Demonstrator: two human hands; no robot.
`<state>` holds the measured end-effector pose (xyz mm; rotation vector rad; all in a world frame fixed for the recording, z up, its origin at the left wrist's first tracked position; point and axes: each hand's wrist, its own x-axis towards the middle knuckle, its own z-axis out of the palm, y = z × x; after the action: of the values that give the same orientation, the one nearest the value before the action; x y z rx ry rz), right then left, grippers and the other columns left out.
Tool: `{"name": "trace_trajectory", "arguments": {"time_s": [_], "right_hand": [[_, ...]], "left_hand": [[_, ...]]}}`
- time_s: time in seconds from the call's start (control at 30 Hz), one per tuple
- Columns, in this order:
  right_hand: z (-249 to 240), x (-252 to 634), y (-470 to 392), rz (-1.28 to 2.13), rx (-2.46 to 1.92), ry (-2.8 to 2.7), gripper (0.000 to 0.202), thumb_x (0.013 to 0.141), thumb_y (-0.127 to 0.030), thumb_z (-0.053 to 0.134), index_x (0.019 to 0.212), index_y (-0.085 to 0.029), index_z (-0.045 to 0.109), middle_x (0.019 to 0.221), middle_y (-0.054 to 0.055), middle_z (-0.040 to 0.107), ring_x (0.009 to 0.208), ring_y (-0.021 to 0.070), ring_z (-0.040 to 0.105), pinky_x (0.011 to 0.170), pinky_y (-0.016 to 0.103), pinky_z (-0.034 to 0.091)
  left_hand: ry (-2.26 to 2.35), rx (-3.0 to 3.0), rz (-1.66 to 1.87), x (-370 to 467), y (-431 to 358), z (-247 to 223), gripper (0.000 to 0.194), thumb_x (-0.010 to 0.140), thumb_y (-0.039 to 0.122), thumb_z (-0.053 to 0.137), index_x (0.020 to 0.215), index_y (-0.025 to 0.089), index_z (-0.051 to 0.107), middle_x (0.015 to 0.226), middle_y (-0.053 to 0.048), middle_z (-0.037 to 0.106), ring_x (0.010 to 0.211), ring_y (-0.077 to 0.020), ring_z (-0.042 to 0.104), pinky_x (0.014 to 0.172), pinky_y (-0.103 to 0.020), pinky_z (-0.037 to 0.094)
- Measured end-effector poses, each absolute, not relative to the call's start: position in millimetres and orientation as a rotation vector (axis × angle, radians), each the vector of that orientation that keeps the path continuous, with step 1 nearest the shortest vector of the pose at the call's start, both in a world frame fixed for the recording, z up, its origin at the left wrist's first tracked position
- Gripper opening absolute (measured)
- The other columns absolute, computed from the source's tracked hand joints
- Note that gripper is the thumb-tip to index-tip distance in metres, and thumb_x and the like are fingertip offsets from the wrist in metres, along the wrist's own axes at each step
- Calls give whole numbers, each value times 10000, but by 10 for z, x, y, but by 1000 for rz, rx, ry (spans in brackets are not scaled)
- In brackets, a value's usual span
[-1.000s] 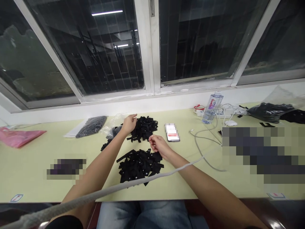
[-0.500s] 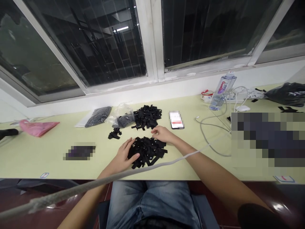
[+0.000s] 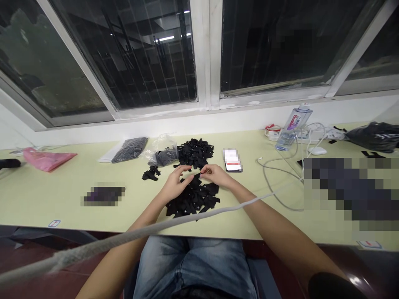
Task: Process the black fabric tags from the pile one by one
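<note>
Closer now — left hand (image 3: 175,183) has shifted toward right hand (image 3: 217,175).

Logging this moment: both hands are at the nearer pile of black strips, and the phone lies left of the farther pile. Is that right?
Not quite: the head view shows the phone lying right of the farther pile. The left hand and right hand are indeed at the nearer pile.

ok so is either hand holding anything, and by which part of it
The right hand seems to pinch a small black fabric strip by one end; whether the left hand grips its other end cannot be told.
</note>
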<state>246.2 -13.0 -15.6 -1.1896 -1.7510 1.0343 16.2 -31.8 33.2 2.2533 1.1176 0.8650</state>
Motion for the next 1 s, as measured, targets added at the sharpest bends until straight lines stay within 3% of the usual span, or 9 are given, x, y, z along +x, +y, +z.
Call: {"name": "trace_trajectory", "arguments": {"time_s": [0.1,0.3,0.47,0.63,0.8,1.0], "right_hand": [[-123,2460,-104,1065,-1095,-1662,308,817,-474,661,889,-174,661,843,26,664,745,144,574,682,263,431],[-86,2396,-157,1090,-1079,-1655,371,865,-528,598,859,-162,661,743,11,615,703,137,550,652,253,412],[-57,2297,-254,1027,-1070,-1657,331,892,-487,575,851,-168,654,761,8,621,702,134,553,649,248,431],[7,2235,-338,855,-1071,-1706,219,883,-370,612,1009,-193,639,908,21,659,752,136,574,693,255,470],[103,2201,-420,454,-1114,-1737,142,919,-291,573,1021,-206,623,1007,58,632,985,188,582,860,301,473],[105,2155,-476,487,-1156,-1792,116,945,-267,528,950,-215,631,908,32,634,792,150,598,722,264,476]], "left_hand": [[940,2264,870,395,-155,303,403,899,394,640,1268,231,627,1193,-87,669,1045,-218,644,848,-327,535],[1029,2179,1078,427,-136,62,262,931,365,590,1081,204,732,929,-57,734,803,-171,663,682,-265,511],[1085,2148,1125,329,-165,71,236,910,366,608,974,187,748,856,-43,732,753,-161,645,665,-256,488],[1130,2098,1123,331,-137,66,263,888,406,619,913,173,739,770,-29,709,700,-155,622,636,-251,464],[1151,2005,1151,337,-127,36,260,860,415,651,852,166,726,727,-13,688,669,-139,587,641,-242,457],[1168,1943,1147,367,-135,27,289,877,422,624,833,154,723,766,-24,696,690,-141,595,645,-240,453]]}}
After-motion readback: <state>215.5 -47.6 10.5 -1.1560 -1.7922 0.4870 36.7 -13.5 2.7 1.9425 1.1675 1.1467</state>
